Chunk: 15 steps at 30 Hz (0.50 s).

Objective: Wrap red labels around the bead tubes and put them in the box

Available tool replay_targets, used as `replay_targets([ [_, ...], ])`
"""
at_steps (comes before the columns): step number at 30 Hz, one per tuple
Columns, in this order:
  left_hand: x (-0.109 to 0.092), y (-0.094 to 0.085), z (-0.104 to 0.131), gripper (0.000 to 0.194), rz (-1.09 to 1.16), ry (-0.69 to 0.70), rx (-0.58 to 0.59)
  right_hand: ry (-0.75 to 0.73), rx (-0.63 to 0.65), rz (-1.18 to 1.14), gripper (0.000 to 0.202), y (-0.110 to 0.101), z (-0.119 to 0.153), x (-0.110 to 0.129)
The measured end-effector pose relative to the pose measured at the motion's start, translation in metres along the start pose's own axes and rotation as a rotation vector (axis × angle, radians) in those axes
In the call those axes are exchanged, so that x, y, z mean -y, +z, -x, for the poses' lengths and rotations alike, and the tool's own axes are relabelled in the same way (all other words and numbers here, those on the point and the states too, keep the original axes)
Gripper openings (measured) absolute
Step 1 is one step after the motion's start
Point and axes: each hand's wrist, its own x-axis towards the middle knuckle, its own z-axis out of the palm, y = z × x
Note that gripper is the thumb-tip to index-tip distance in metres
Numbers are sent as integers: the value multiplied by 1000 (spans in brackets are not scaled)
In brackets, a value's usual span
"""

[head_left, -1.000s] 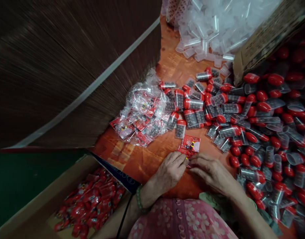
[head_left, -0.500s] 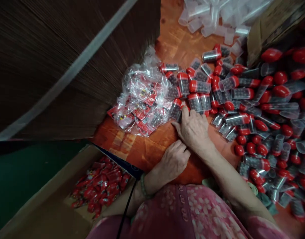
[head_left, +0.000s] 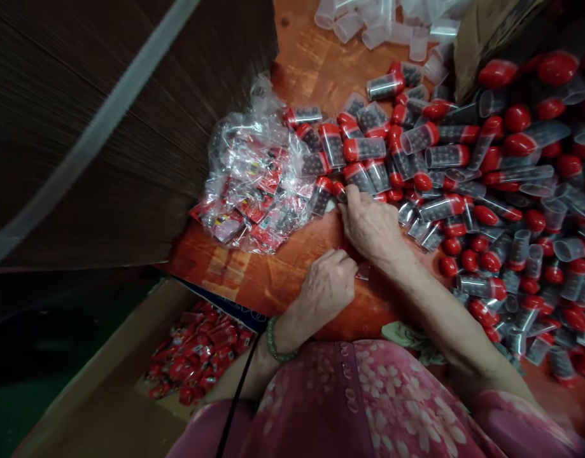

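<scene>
My left hand (head_left: 328, 283), with a green bead bracelet at the wrist, is closed low over the orange table (head_left: 268, 286); a small red and clear piece (head_left: 362, 271) shows beside its fingers. Ahead and to the right, my right hand (head_left: 372, 229) has its fingers bent together at a small red-capped piece (head_left: 338, 189); its grip is partly hidden. Clear tubes with red caps and dark beads inside (head_left: 363, 149) lie just beyond it. Left of my hands is a heap of clear plastic bags with red cards (head_left: 254, 191).
A large dark brown box (head_left: 105, 127) with a pale strap stands at the left. Red packets (head_left: 201, 353) fill part of a carton below the table edge. More red-capped tubes (head_left: 486, 261) spread right. Empty frosted tubes (head_left: 375, 22) and a cardboard flap (head_left: 478, 44) are at the back.
The view has shifted, moving the table items left and up. My hands are now farther apart, and the small red and clear piece shows between them.
</scene>
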Motion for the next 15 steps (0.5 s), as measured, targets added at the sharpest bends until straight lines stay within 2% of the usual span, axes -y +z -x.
replay_targets([
  [2, 4, 2, -1, 19, 93, 6, -99, -10, -11, -202, 29, 1, 3, -14],
  [4, 8, 5, -1, 17, 201, 2, -196, -33, -45, -498, 29, 3, 9, -30],
  [8, 11, 5, -1, 15, 383, -28, -275, -125, -61, -1065, 25, 11, 28, -57],
  [11, 9, 0, -1, 9, 523, -61, -313, -140, -38, -1215, 27, 12, 46, -68],
  [15, 8, -11, -2, 7, 648, -70, -343, -122, -94, -1144, 23, 7, 74, -83],
])
